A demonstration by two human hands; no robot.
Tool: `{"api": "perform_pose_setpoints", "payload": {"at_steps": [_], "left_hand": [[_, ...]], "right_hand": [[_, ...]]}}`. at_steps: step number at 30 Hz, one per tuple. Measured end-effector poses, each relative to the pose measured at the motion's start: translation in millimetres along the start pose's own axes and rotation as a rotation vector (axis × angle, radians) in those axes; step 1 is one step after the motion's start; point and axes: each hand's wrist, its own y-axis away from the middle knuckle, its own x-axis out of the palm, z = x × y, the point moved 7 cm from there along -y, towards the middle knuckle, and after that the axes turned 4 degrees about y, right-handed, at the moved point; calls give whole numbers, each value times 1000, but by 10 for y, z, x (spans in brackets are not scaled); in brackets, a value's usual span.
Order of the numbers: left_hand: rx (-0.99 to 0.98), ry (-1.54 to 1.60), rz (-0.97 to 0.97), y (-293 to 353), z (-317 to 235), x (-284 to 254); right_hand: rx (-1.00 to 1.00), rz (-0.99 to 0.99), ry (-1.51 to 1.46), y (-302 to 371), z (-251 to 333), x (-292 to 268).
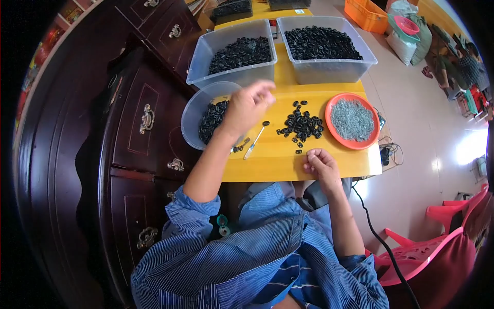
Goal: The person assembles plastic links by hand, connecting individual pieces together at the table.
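Observation:
My left hand (249,107) is raised over the right side of a round clear tub (186,121) that holds small black oval pieces (213,119). Its fingers are smeared by motion, so whether they hold anything is unclear. At the front of the yellow table, my right hand (324,167) has its thumb and fingers pinched together; anything in the pinch is too small to make out. Just left of these fingertips lies one black piece (299,151). Behind it is a loose heap of black oval pieces (304,124). A thin pale-handled tool (250,149) lies left of the heap.
An orange-red plate (333,135) of small silvery metal pieces (352,119) stands right on the yellow table (272,172). Two clear bins (230,73) (329,72) of black pieces stand behind. Dark drawers (136,123) line the left. A pink chair (411,257) and black cable (381,237) are right.

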Motion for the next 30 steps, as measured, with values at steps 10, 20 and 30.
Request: {"api": "perform_pose_setpoints", "payload": {"at_steps": [10, 20, 30], "left_hand": [[52, -196, 304, 746, 442, 1042], [79, -314, 250, 732, 418, 1165], [132, -215, 243, 731, 382, 1258]], "right_hand": [[-16, 29, -4, -1, -24, 15], [-13, 26, -14, -4, -20, 24], [-44, 15, -21, -34, -38, 7]]}}
